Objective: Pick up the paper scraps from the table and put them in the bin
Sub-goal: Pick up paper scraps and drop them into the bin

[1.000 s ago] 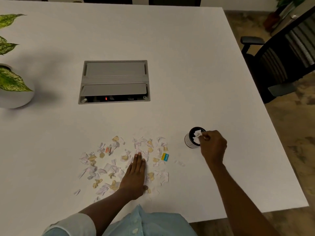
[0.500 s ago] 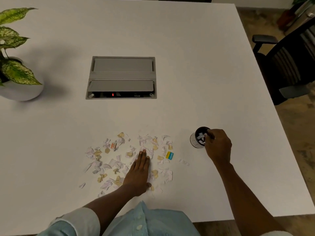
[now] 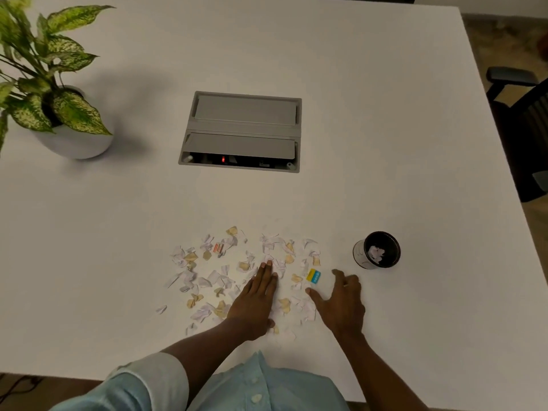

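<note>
Several white and tan paper scraps lie scattered on the white table near its front edge; a yellow-and-blue scrap sits at the pile's right side. A small black bin stands to the right of the pile with white scraps inside. My left hand lies flat on the scraps, fingers together. My right hand hovers low at the pile's right edge, fingers spread, holding nothing, just right of the yellow-and-blue scrap.
A grey cable box is set into the table's middle. A potted plant in a white pot stands at the far left. A black office chair is beyond the table's right edge.
My right hand left the bin after dropping white scraps in it and moved left and down to the pile's right edge. My left hand stayed flat on the scraps.
</note>
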Demonstrator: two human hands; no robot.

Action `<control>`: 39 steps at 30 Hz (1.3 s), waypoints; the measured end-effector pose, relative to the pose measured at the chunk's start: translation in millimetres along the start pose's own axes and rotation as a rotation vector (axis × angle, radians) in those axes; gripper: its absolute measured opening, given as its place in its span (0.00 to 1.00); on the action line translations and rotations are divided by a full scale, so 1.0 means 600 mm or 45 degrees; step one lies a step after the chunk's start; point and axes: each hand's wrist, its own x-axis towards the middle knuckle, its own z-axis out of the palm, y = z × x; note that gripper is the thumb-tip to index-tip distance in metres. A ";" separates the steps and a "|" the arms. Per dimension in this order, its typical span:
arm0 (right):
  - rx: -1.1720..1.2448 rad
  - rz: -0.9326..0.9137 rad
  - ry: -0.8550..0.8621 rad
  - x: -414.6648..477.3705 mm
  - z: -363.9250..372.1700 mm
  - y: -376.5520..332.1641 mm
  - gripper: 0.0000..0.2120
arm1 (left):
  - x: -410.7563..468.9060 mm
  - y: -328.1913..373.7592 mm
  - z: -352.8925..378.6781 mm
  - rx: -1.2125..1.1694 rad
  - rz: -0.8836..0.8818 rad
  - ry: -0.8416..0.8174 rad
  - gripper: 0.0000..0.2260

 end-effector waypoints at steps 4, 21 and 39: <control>0.144 0.093 -0.014 0.014 0.004 -0.007 0.48 | -0.001 -0.012 -0.001 0.003 0.002 0.002 0.55; -0.038 -0.575 -0.132 0.073 0.004 -0.086 0.12 | 0.005 -0.016 0.010 0.014 -0.007 0.022 0.57; 0.565 -0.168 0.624 0.072 -0.163 -0.004 0.12 | 0.003 -0.011 0.006 0.044 0.021 0.014 0.57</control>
